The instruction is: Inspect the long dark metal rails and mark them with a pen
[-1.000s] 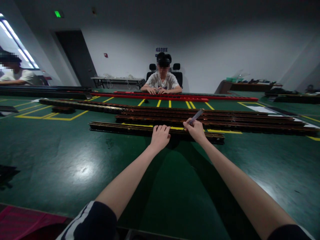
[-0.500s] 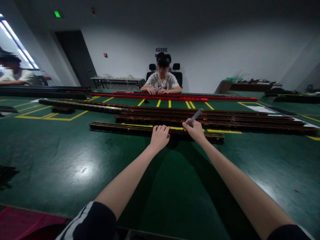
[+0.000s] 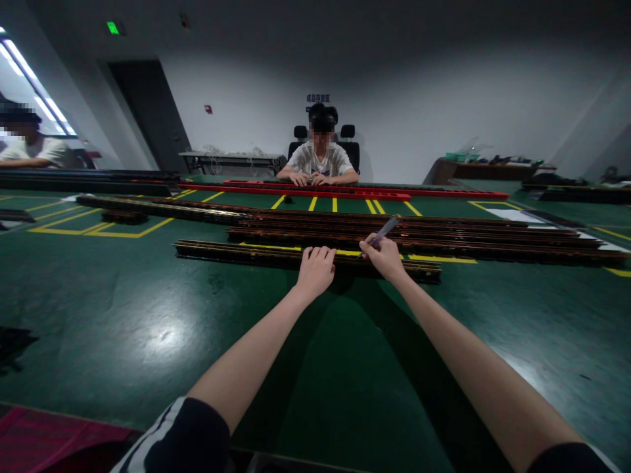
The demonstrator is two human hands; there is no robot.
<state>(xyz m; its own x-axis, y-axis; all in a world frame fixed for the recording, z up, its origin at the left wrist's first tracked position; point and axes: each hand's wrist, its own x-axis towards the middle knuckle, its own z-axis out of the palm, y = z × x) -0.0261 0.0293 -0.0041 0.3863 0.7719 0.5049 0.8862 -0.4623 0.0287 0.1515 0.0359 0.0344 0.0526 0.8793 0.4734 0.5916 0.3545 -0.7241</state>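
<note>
A long dark rail (image 3: 236, 253) with thin golden edges lies crosswise on the green table in front of me. My left hand (image 3: 317, 268) rests over its middle, fingers curled across the top and gripping it. Just to the right, my right hand (image 3: 384, 257) is closed around a pen (image 3: 387, 227) with a greyish see-through barrel. The pen slants up to the right, and its tip points down at the rail; whether it touches cannot be made out. Close behind lies a bundle of similar dark, reddish-brown rails (image 3: 473, 244).
Yellow tape lines (image 3: 444, 259) mark the green table (image 3: 123, 295). Farther back lie red rails (image 3: 355, 192), with a person (image 3: 320, 161) seated behind them. Another person (image 3: 29, 148) sits at far left. A dark object (image 3: 14, 345) lies at the left, above a pink crate (image 3: 54, 437).
The near rail has slid very slightly to the left. Both hands hold almost the same pose, and the pen stays at the same slant.
</note>
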